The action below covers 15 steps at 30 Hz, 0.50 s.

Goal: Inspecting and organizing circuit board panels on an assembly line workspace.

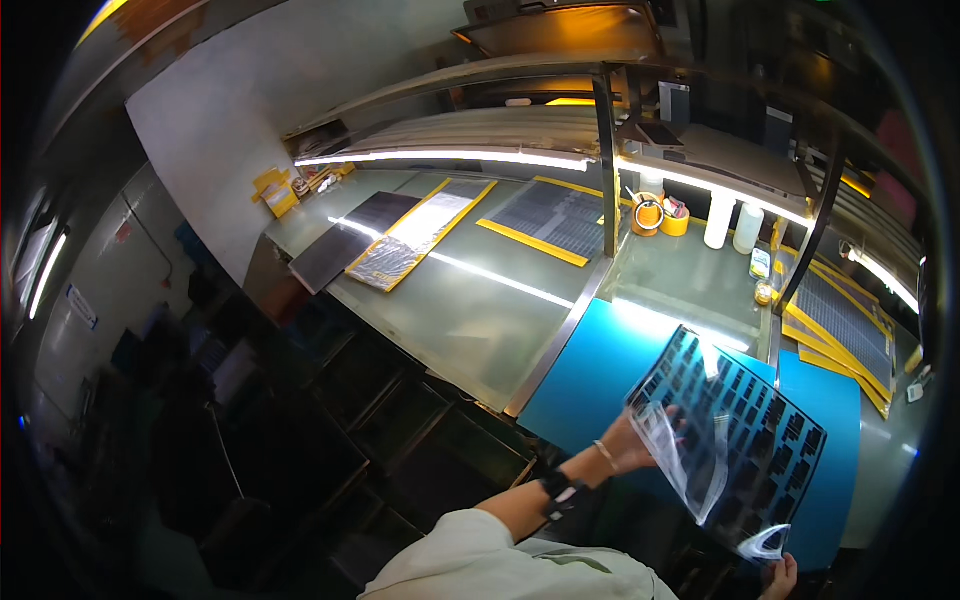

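A dark, see-through film sheet with rows of small black rectangles is held tilted above a blue mat. Along its left side my left hand grips the edge, its fingers partly seen through clear plastic. That loose, shiny clear plastic hangs crumpled over the left and lower part of the sheet. At the lower right corner my right hand is closed on the sheet, next to a whitish curl of plastic; the frame's lower edge cuts off its wrist.
Yellow-edged patterned sheets lie on the glass-topped bench, with more yellow-edged sheets at right. Behind the mat stand white bottles and tape rolls. A metal post and lit shelf rise over the bench.
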{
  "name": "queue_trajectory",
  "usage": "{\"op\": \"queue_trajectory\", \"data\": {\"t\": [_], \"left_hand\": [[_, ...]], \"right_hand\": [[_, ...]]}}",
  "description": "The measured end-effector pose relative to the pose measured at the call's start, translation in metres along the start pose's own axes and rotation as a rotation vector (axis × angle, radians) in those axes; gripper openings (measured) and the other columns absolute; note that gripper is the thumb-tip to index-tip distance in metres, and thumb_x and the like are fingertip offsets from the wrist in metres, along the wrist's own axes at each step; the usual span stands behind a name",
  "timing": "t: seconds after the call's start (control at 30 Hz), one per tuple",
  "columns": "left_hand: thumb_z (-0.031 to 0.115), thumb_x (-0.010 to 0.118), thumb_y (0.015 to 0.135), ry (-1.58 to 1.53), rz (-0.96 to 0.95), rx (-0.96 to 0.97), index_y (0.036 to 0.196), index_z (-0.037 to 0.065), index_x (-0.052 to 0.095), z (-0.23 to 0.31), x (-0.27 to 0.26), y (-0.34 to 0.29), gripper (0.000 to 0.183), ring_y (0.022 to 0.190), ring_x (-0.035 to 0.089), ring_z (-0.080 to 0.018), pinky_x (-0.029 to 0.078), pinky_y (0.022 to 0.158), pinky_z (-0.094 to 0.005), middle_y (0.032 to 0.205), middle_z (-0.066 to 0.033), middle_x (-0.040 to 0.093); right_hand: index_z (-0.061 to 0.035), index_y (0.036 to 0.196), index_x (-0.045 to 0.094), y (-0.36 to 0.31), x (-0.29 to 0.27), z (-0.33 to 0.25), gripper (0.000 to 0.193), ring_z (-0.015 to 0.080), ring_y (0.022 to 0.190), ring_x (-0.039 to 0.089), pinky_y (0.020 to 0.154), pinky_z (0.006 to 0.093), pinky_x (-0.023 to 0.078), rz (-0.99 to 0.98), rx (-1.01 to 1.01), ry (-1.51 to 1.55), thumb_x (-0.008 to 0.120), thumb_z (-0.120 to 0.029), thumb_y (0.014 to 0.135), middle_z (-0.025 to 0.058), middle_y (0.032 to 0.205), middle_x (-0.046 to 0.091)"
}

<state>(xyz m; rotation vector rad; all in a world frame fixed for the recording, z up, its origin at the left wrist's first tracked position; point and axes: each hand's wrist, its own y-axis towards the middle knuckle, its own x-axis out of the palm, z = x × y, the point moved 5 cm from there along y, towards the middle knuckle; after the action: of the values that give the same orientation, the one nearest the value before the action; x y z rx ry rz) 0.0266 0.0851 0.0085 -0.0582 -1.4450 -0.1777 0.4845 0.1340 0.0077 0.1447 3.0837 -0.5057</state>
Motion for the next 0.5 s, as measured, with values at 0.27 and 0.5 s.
{"op": "queue_trajectory", "data": {"t": [0.27, 0.5], "left_hand": [[0.019, 0.050, 0.087, 1.172, 0.871, -0.029, 0.099, 0.005, 0.057, 0.064, -0.010, -0.098, 0.020, 0.069, 0.064, -0.0187, 0.049, 0.055, -0.0252, 0.091, -0.0100, 0.064], [0.025, 0.049, 0.089, 1.502, 1.076, 0.409, 0.104, 0.003, 0.054, 0.101, -0.017, -0.113, 0.027, 0.053, 0.060, -0.0138, 0.042, 0.039, -0.0203, 0.085, -0.0094, 0.061]], "right_hand": [[-0.0050, 0.121, 0.047, 0.005, 0.062, 0.012, 0.040, 0.0025, 0.044, 0.038, 0.037, 0.0170, 0.030, -0.066, -0.116, -0.171, 0.051, -0.003, 0.082, -0.0021, 0.063, 0.049], [0.0039, 0.099, 0.058, 0.007, 0.113, 0.006, 0.021, 0.0068, 0.054, 0.052, 0.046, 0.0186, 0.039, -0.146, -0.113, -0.232, 0.056, -0.002, 0.078, 0.0009, 0.066, 0.055]]}}
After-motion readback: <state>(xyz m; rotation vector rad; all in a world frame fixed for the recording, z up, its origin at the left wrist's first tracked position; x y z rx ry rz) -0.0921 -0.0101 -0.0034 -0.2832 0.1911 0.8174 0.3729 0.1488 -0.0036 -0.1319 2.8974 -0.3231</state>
